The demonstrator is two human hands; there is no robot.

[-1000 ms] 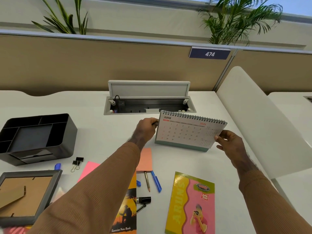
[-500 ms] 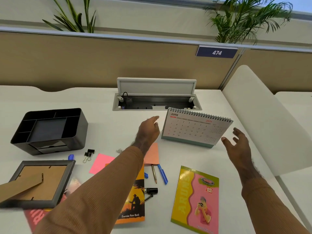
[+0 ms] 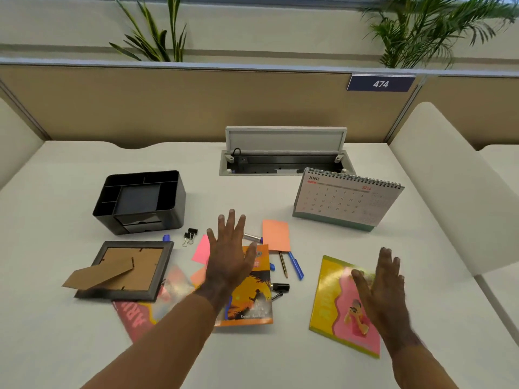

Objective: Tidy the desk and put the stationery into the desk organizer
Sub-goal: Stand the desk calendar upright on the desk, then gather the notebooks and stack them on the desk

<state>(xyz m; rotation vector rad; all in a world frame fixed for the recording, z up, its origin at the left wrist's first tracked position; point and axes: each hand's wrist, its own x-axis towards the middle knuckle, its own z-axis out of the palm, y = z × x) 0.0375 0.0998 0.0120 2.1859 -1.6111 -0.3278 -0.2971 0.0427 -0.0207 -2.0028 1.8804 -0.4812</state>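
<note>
The black desk organizer (image 3: 140, 202) stands at the left of the white desk (image 3: 70, 178), its compartments bare. My left hand (image 3: 229, 256) hovers open, fingers spread, over an orange exercise book (image 3: 250, 301) and pink sticky notes (image 3: 200, 249). My right hand (image 3: 383, 293) is open above a yellow-and-pink notebook (image 3: 334, 299). Between them lie an orange sticky note (image 3: 276, 235), a blue pen (image 3: 295, 265), a pencil (image 3: 283, 264) and a black marker (image 3: 280, 287). Black binder clips (image 3: 189, 235) sit near the organizer. A desk calendar (image 3: 345, 199) stands upright at the right.
A grey picture frame (image 3: 126, 269) lies face down at the left, over a red booklet (image 3: 134, 318). An open cable tray (image 3: 283, 161) is set into the desk at the back. A tan partition runs behind it, and a white divider (image 3: 455, 192) borders the right side.
Both hands let go of the desk calendar, which now stands on the desk. They drew back toward me and now hover open over the books.
</note>
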